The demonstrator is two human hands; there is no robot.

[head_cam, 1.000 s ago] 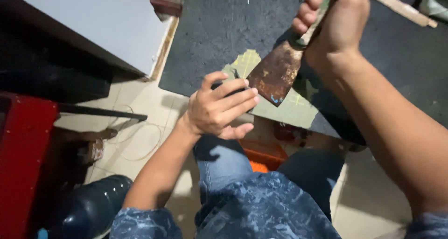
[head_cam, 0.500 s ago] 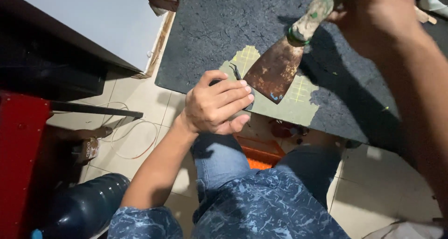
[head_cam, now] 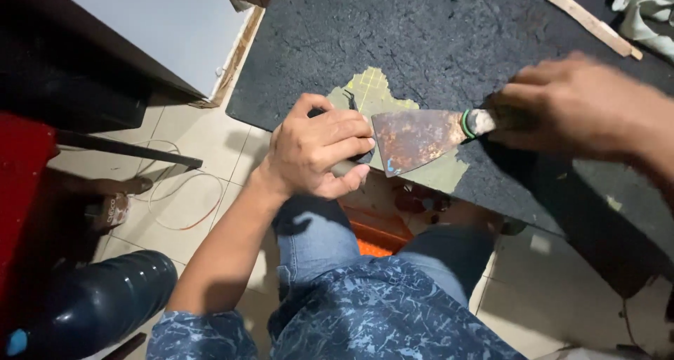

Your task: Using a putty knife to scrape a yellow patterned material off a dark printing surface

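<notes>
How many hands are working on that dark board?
2. The left hand presses on the board at its near edge; the right hand grips the rusty scraper beside it.

Ahead of the left hand [head_cam: 319, 153] the dark board [head_cam: 435, 30] lies open up to its far edge. To its right the rusty scraper blade [head_cam: 414, 139] blocks the way, just beside the fingers, with the right hand [head_cam: 569, 110] behind it. Beyond the right hand 1 wooden strip [head_cam: 593, 24] lies well apart. Left of the left hand a white panel [head_cam: 161, 23] and a red box [head_cam: 21, 184] close that side.
</notes>
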